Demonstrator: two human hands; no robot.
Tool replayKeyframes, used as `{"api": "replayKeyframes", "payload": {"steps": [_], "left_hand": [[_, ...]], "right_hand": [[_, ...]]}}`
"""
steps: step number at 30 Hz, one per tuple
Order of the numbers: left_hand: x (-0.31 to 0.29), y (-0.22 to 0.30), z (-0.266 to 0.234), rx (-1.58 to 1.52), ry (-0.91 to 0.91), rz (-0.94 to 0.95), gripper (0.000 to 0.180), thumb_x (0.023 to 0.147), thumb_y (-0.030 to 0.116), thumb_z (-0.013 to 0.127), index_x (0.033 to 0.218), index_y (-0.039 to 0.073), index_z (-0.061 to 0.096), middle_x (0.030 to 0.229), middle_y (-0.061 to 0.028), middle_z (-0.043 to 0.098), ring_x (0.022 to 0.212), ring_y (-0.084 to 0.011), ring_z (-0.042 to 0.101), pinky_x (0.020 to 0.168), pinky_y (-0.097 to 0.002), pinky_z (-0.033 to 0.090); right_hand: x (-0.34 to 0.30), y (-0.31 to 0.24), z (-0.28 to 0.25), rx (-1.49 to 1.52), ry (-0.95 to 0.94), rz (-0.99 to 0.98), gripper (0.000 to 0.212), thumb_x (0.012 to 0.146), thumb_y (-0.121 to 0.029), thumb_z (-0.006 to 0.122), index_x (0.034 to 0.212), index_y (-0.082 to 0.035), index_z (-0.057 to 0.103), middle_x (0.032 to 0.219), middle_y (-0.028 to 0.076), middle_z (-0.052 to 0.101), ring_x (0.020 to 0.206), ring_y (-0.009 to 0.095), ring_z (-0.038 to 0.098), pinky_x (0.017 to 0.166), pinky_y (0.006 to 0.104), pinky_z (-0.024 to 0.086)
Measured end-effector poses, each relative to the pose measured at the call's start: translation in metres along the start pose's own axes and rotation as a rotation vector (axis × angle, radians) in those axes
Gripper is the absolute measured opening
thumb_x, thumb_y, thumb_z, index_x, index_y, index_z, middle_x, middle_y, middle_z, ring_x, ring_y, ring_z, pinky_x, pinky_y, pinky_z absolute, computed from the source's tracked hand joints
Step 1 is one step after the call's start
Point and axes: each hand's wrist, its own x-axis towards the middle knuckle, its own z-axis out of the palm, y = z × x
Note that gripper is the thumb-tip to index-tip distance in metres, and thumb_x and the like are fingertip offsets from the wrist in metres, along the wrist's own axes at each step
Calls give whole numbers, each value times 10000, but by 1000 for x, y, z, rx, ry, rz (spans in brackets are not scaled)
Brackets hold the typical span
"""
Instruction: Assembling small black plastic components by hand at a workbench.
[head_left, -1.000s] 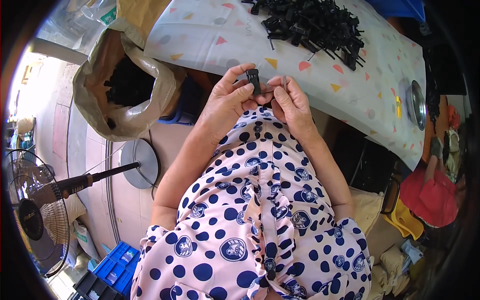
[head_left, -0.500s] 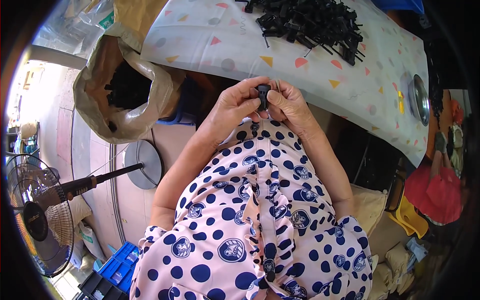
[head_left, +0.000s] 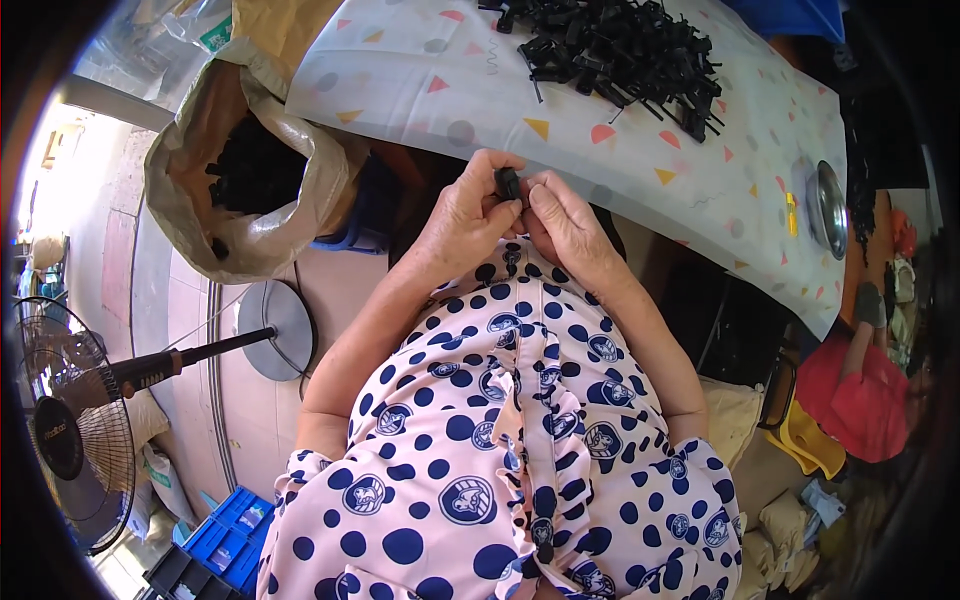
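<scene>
The left hand (head_left: 465, 208) has its grip clamped on a small black part (head_left: 507, 182), just off the near edge of the tabletop (head_left: 400, 88). The right hand (head_left: 572, 222) is close beside it, but I can't quite tell what its grip has. A black pile (head_left: 625, 60) sits toward the far edge, and a shiny dish (head_left: 831, 210) near the right edge.

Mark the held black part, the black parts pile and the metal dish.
Held black part (head_left: 507, 183): head view, on its visible side.
Black parts pile (head_left: 625, 58): head view, middle of visible heap.
Metal dish (head_left: 829, 208): head view, on its bare inside.
</scene>
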Motion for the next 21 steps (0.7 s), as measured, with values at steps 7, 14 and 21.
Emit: {"api": "replayKeyframes", "payload": {"steps": [7, 14, 21], "left_hand": [[-3, -4, -7, 57, 37, 36, 316, 872, -99, 487, 1151, 27, 407, 881, -53, 572, 755, -86, 595, 647, -222, 520], [-4, -1, -8, 89, 77, 10, 276, 865, -99, 502, 1098, 28, 427, 825, -45, 573, 679, -82, 570, 602, -223, 496], [-6, -3, -3, 395, 226, 111, 263, 843, -82, 521, 1075, 9, 436, 719, -100, 564, 630, -138, 573, 569, -283, 477]], "right_hand": [[8, -4, 8, -38, -50, 92, 226, 1027, -237, 371, 1105, -61, 490, 705, -55, 403, 571, 14, 319, 503, 159, 242], [13, 7, 9, -74, -50, 64, 201, 1030, -200, 360, 1088, -58, 491, 700, -52, 399, 573, 22, 324, 501, 169, 260], [19, 12, 12, -97, -43, 34, 177, 1025, -192, 386, 1079, -71, 503, 697, -48, 414, 570, 26, 334, 496, 175, 274]]}}
